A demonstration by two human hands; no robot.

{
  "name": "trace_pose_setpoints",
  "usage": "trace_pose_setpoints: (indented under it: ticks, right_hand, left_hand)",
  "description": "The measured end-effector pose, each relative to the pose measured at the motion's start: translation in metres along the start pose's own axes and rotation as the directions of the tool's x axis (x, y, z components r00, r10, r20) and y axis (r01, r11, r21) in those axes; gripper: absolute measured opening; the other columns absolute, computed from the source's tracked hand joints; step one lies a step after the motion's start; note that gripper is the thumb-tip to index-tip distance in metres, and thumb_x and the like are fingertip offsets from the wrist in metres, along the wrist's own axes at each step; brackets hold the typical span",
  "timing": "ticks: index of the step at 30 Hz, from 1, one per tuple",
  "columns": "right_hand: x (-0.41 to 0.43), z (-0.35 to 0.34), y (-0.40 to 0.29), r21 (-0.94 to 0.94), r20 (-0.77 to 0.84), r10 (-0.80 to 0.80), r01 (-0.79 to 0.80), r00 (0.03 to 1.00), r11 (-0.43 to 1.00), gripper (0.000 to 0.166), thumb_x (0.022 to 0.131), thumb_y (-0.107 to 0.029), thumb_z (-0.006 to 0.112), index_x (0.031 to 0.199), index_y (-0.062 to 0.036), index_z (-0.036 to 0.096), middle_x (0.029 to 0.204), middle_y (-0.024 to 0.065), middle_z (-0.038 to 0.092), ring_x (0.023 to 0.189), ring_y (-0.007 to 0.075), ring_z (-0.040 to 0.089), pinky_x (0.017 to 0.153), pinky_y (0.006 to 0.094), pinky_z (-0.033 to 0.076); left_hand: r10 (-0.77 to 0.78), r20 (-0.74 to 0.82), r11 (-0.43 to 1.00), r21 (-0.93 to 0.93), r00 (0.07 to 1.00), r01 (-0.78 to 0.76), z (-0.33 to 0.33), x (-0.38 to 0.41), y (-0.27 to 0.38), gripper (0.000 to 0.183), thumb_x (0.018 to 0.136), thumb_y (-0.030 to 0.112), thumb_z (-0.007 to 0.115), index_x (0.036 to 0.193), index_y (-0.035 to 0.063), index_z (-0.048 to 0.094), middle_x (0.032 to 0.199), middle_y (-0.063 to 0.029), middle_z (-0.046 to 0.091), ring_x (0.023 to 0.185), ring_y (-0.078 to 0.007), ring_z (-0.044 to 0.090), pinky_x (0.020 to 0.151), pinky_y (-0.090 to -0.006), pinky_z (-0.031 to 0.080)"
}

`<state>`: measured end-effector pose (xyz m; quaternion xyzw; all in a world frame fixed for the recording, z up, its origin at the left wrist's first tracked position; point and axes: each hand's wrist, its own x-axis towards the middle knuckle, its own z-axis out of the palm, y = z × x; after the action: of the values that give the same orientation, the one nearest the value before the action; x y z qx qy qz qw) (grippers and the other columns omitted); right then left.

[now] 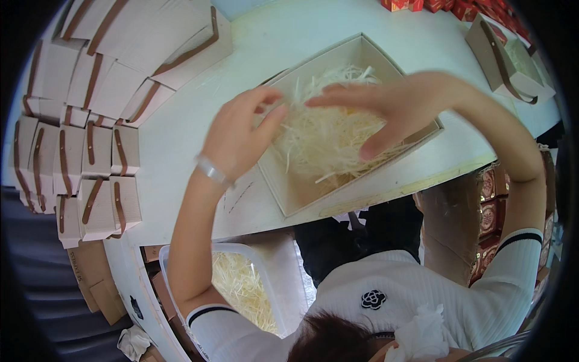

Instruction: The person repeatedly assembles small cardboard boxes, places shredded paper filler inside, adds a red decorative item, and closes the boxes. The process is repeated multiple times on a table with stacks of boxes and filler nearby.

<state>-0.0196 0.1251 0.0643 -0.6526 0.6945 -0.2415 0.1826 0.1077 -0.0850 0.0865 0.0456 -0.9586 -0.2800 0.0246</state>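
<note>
An open cardboard gift box [294,194] stands at an angle on the white table, loosely filled with pale shredded paper [316,145]. A little yellow or orange shows among the strands under my right hand. My left hand [249,122], with a bracelet at the wrist, is at the box's left side, fingers curled and apart, with nothing plainly held. Over the filling my right hand [375,108] is spread with its palm down, blurred by motion. Whether its fingertips touch the strands I cannot tell.
Pale boxes with brown straps [97,149] are stacked at the left. Another strapped box [502,59] and red packets [434,5] lie at the back right. A plastic bin of shredded paper [239,280] sits below the table edge [398,192]; a carton of red boxes [488,212] stands at the lower right.
</note>
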Motion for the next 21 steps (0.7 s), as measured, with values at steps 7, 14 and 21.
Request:
trace_pose_setpoints:
  ticks: [7, 14, 21]
  right_hand:
    - [0.018, -0.028, 0.039, -0.099, 0.299, 0.159, -0.135, 0.941, 0.986, 0.025, 0.073, -0.013, 0.056, 0.096, -0.0038, 0.057, 0.096, 0.0137, 0.053, 0.091, 0.0268, 0.053, 0.076, 0.0346, 0.043]
    - [0.048, 0.053, 0.037, -0.576, 0.547, 0.316, 0.075, 0.776, 0.814, 0.014, 0.067, -0.015, 0.058, 0.077, -0.0059, 0.062, 0.091, 0.007, 0.057, 0.1, 0.024, 0.049, 0.077, 0.0367, 0.042]
    - [0.006, -0.014, 0.043, -0.822, 0.44, 0.244, 0.278, 0.864, 0.497, 0.012, 0.065, -0.013, 0.061, 0.076, -0.009, 0.062, 0.09, 0.0024, 0.056, 0.1, 0.0194, 0.046, 0.078, 0.0329, 0.039]
  left_hand:
    - [0.504, 0.275, 0.824, 0.131, 0.819, -0.551, 0.047, 0.01, 0.012, 0.02, 0.069, 0.011, 0.062, 0.088, 0.0052, 0.058, 0.093, -0.0087, 0.056, 0.099, -0.0246, 0.048, 0.083, -0.0363, 0.039]
    - [0.132, 0.681, 0.662, 0.481, 0.721, -0.575, 0.109, 0.018, 0.023, 0.021, 0.068, 0.016, 0.058, 0.088, 0.0088, 0.063, 0.095, -0.0072, 0.058, 0.102, -0.0227, 0.048, 0.08, -0.0329, 0.039]
    - [-0.136, 0.72, 0.69, 0.562, 0.681, -0.456, 0.032, 0.021, 0.003, 0.019, 0.068, 0.016, 0.06, 0.083, 0.0047, 0.061, 0.088, -0.012, 0.058, 0.085, -0.0251, 0.056, 0.069, -0.0337, 0.043]
